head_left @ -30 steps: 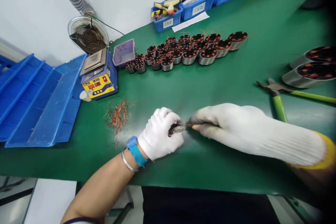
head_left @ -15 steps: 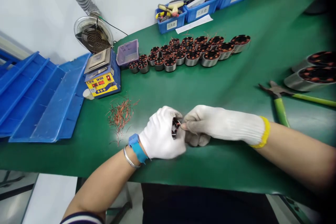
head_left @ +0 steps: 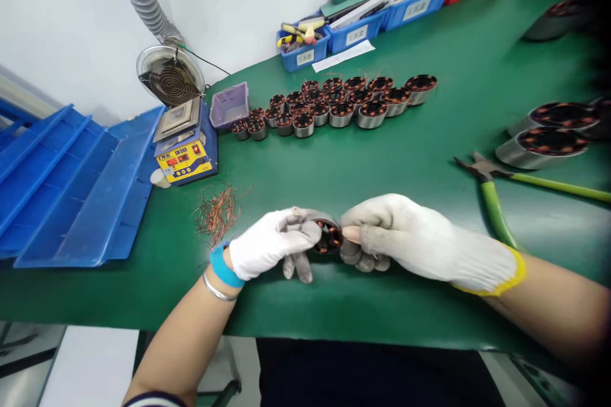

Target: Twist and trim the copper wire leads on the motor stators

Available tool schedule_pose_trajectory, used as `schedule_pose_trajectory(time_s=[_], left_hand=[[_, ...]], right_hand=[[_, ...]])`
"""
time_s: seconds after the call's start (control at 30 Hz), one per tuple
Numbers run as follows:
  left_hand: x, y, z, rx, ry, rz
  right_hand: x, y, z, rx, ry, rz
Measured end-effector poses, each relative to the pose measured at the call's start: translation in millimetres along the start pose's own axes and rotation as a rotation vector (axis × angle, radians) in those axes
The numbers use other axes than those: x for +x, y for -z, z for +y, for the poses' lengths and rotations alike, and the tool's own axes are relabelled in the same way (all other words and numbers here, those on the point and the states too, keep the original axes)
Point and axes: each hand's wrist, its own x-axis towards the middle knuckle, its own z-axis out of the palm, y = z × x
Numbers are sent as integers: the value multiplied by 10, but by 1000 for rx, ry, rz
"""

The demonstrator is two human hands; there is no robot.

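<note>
A motor stator [head_left: 328, 236], a short silvery ring with copper windings inside, is tilted towards me just above the front of the bench. My left hand [head_left: 274, 241], in a white glove with grey fingertips, grips its left side, thumb across the rim. At the right rim my gloved right hand [head_left: 394, 232] is closed, thumb and forefinger pinched against the stator's edge. Whether a wire end lies in that pinch is hidden. Clipped copper wires [head_left: 217, 213] lie in a loose heap left of my left hand.
Several stators [head_left: 341, 114] stand in rows at mid-bench, with more stators [head_left: 541, 147] at right. Green-handled cutters [head_left: 496, 203] lie open near my right forearm. A yellow-blue soldering unit [head_left: 186, 156], purple tray [head_left: 230, 105] and blue racks [head_left: 90, 191] are left; tool bins [head_left: 305, 56] line the back.
The stator has turned so its open face shows more. My left hand has shifted left and its grip has loosened, fingers extended; my right hand stays at the rim. The view has shifted slightly.
</note>
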Motion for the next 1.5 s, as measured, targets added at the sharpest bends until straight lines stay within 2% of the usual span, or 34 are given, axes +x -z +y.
schedule_pose_trajectory(time_s=[0.07, 0.13, 0.2, 0.3, 0.33, 0.37, 0.4, 0.43, 0.47, 0.5, 0.57, 0.6, 0.67, 0.7, 0.73, 0.8, 0.83, 0.9, 0.97, 1.0, 1.07, 1.13, 1.17, 1.2, 1.33, 1.4, 1.43, 1.5], left_hand=[[-13, -61, -5, -19, -137, 71], [-30, -127, -11, 52, -352, 153], [-72, -200, -6, 271, -621, 237], [-168, -306, 6, 744, -1034, 307], [-194, -330, 2, 851, -1116, 337], [-210, -341, -7, 880, -1138, 396], [-211, -339, -19, 813, -1065, 455], [-198, -323, -33, 675, -912, 503], [-172, -293, -45, 509, -725, 533], [-139, -256, -52, 362, -521, 498], [-73, -182, -43, 160, -156, 264], [-51, -157, -27, 108, -29, 130], [-46, -153, 23, 33, 69, 6], [-63, -175, 52, 26, 17, 33], [-92, -209, 80, 72, -99, 113], [-168, -298, 122, 299, -359, 264], [-210, -343, 133, 426, -451, 289], [-278, -415, 131, 647, -572, 254], [-302, -446, 99, 692, -681, 348], [-293, -441, 77, 666, -710, 430], [-237, -396, 29, 621, -647, 504], [-154, -322, -13, 653, -524, 414], [-112, -286, -30, 727, -524, 383], [-75, -256, -44, 831, -576, 398], [11, -211, -93, 1236, -924, 643], [27, -212, -119, 1247, -956, 695], [33, -210, -133, 1216, -938, 708], [44, -201, -156, 1155, -859, 717]], right_hand=[[-7, 1, -22, 71, 8, -1], [-11, -1, -37, 154, 31, 4], [-14, -10, -36, 236, 54, 4], [-23, -33, -5, 322, 76, -30], [-29, -41, 8, 327, 80, -48], [-38, -47, 20, 317, 84, -65], [-49, -51, 28, 294, 86, -76], [-60, -52, 32, 262, 87, -76], [-72, -52, 30, 224, 88, -65], [-81, -50, 24, 182, 91, -47], [-88, -42, 4, 100, 100, 3], [-85, -39, -7, 68, 101, 23], [-68, -36, -24, 48, 81, 43], [-56, -38, -28, 66, 63, 46], [-44, -42, -28, 98, 43, 41], [-27, -54, -19, 191, 16, 23], [-25, -62, -13, 239, 10, 10], [-38, -76, -3, 299, 12, -27], [-65, -84, -2, 286, 31, -57], [-78, -86, -4, 254, 43, -64], [-89, -88, -10, 176, 59, -47], [-71, -97, -10, 125, 48, -14], [-51, -106, -6, 130, 28, 0], [-28, -116, -2, 161, 5, 4], [43, -120, 11, 312, -54, -58], [38, -74, 9, 124, -8, -25], [27, -42, 10, -61, 53, 60], [7, 22, 21, -505, 259, 327]])
